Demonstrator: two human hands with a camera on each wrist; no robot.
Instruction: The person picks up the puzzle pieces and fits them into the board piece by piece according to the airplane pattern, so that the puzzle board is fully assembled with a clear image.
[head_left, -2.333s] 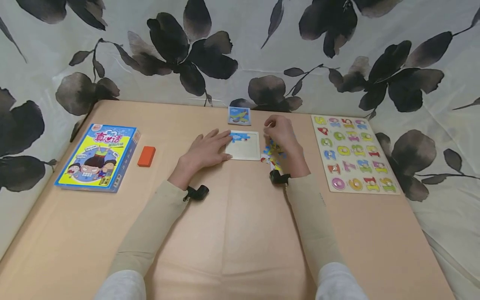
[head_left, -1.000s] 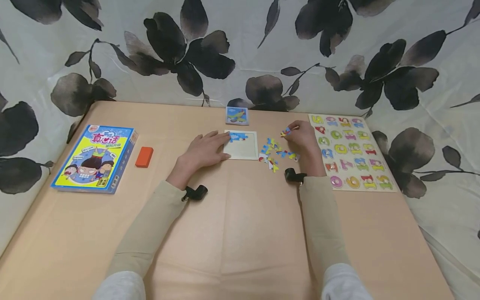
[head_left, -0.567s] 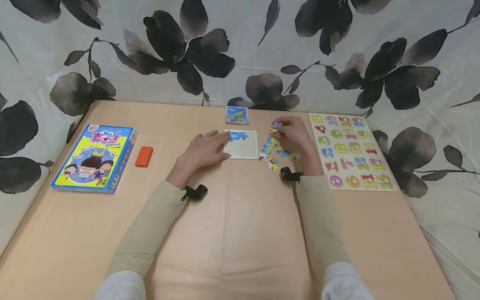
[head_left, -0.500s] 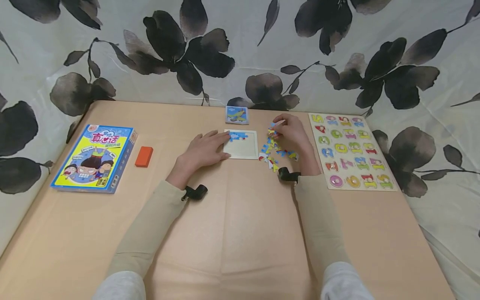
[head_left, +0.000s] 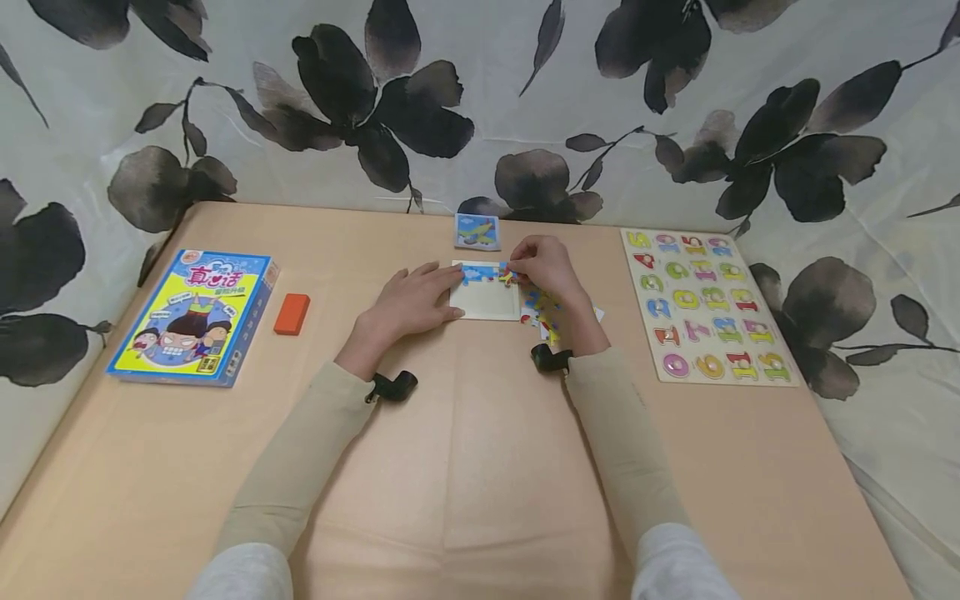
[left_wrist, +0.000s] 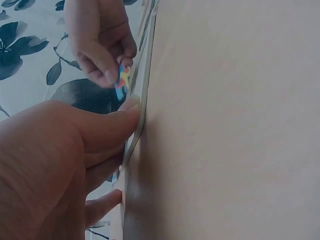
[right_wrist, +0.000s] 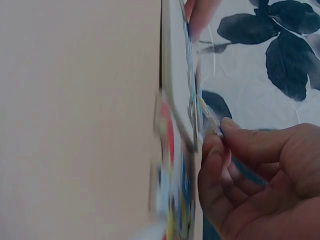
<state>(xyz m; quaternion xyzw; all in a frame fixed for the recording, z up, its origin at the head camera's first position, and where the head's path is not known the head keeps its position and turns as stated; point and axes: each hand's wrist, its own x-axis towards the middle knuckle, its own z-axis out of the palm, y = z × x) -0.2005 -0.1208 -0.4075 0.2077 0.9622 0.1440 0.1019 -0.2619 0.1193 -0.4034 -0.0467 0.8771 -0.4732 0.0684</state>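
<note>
My left hand (head_left: 408, 302) lies with extended fingers on the left side of a white puzzle tray (head_left: 487, 309); its thumb touches the tray's near edge in the left wrist view. Joined blue pieces (head_left: 478, 273) run along the tray's top left. My right hand (head_left: 551, 268) pinches a multicoloured jigsaw piece (left_wrist: 122, 82) between thumb and fingers at the tray's upper right. In the right wrist view that piece (right_wrist: 209, 113) appears edge-on, tilted. Several loose jigsaw pieces (head_left: 542, 312) lie right of the tray, partly hidden by the right hand and wrist.
Behind the tray stands a small airplane picture (head_left: 477, 232). To the left are an orange block (head_left: 292, 314) and a blue and yellow box (head_left: 191, 317). A board of coloured figures (head_left: 708, 308) lies at the right, before a floral cloth (head_left: 637, 183).
My right hand first moves right with a piece, away from the loose pieces, then comes back left over them to the tray's upper right. My left hand stays on the tray.
</note>
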